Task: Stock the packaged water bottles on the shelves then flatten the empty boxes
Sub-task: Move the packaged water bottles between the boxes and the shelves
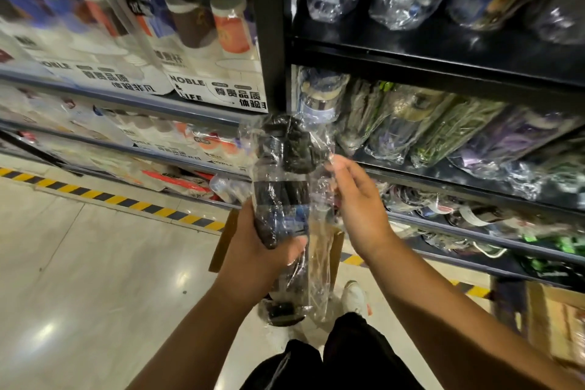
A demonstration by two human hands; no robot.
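A black water bottle in clear plastic wrap (286,174) stands upright in front of me, cap end up near the black shelf post. My left hand (262,250) grips its lower half, fingers curled round the wrap. Against the wrap's right side rests my right hand (357,203), its fingers loosely extended. The black shelves (443,66) to the right hold several wrapped bottles lying on their sides. A brown cardboard box (224,241) sits on the floor behind the bottle, mostly hidden by my hands.
Shelves at the left carry boxed cups with printed labels (218,92). Yellow-black hazard tape (104,196) runs along the shiny floor at the shelf base. Another cardboard box (557,326) stands at the lower right. My white shoe (353,296) is below the bottle.
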